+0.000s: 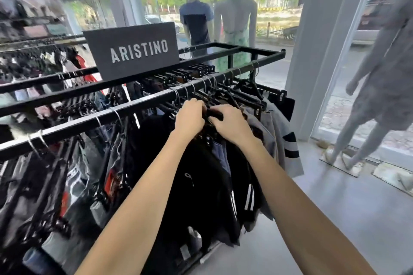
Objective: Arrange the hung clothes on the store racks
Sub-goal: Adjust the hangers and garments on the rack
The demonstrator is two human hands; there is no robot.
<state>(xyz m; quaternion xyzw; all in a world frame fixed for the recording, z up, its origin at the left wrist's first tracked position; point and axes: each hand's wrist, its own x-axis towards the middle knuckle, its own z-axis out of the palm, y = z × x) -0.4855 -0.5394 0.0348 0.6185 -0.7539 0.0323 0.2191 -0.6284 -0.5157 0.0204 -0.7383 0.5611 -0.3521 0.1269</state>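
While the left hand and right hand are closed on black hangers at screen centre, spacing is judged underway; next, garments below the rail, running 8 to 2 o'clock, need evening out.

Three mannequins, one sign

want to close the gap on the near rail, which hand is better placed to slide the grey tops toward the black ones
Probably the right hand: it lies on the side of the grey tops. The left hand sits over the black clothes and can steady those hangers.
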